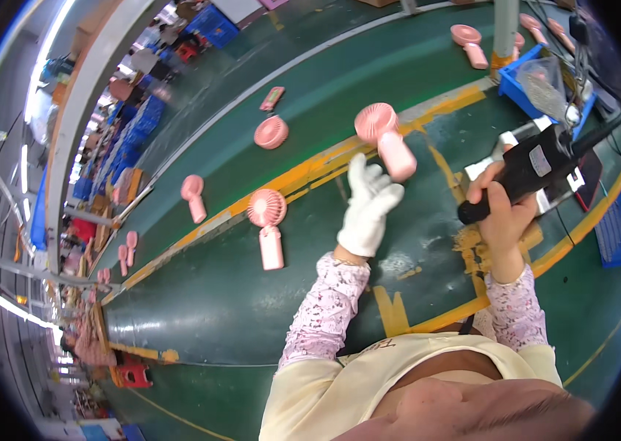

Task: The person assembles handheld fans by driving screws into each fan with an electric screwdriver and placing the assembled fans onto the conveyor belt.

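Observation:
My left hand [367,209], in a white glove, reaches over the green work surface with its fingers stretched and apart. Just beyond its fingertips is a pink handheld fan [396,153], its round grille toward the belt; whether glove and fan touch is hard to tell. My bare right hand [505,217] is wrapped round a black electric screwdriver [525,170] with a thick cable at its far end. To the left of the glove, another pink handheld fan [271,246] lies on the work surface, grille up.
A green conveyor belt [325,110] runs past the yellow-taped edge, carrying several pink fans, including a small one [193,197] and a round fan head [271,133]. A blue bin [510,90] with a clear bag stands at right, behind a white-and-black fixture [560,192]. A post [506,33] rises there.

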`<state>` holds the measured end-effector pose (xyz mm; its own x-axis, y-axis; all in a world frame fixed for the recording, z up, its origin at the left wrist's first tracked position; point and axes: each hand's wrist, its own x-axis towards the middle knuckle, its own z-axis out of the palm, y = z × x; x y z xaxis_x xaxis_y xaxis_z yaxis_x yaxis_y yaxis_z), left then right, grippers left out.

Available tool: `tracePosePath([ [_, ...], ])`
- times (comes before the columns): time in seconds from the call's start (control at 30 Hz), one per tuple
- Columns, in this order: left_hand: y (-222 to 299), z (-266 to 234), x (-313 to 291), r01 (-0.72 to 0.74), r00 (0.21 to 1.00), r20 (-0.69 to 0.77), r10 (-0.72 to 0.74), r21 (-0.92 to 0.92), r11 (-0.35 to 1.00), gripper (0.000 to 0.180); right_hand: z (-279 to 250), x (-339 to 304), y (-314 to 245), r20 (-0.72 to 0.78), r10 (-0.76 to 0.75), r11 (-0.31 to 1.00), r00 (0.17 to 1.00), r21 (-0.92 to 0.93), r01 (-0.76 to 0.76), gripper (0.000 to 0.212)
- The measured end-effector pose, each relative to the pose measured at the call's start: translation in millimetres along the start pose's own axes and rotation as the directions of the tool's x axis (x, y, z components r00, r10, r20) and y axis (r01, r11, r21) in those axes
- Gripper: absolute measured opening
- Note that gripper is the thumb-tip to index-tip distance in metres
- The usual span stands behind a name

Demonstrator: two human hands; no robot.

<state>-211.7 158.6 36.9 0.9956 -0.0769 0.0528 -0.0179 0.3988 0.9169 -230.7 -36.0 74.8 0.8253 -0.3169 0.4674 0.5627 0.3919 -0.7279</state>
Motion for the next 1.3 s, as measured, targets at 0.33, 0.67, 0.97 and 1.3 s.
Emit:
tracePosePath([
  [0.33,32,-163,-80,0.520,0.748,-0.363,0.556,0.841,-0.150,0.062,17,-7,7,0.140,0.249,0.954,0.959,-0.206,-0.217,0.023],
  [0.67,21,-68,-54,0.306,0.951,0.178,-0.253,-0.412,0.858,0.046,-12,3,3,0.155,-0.282,0.835,0.947,-0.446,0.322,0.039],
  [0.97,-39,25,-60,0.592,0.804,0.432,-0.408,-0.641,0.489,0.031,9,9,-1,-0.079,-0.162,0.873,0.984,-0.475,0.106,0.024],
  [1.3,-54,54,-70,0.584,0.804,0.201,-0.560,-0.441,0.681,0.015,8,-17,20,0.124,-0.060,0.984,0.990,-0.160,0.080,0.049],
])
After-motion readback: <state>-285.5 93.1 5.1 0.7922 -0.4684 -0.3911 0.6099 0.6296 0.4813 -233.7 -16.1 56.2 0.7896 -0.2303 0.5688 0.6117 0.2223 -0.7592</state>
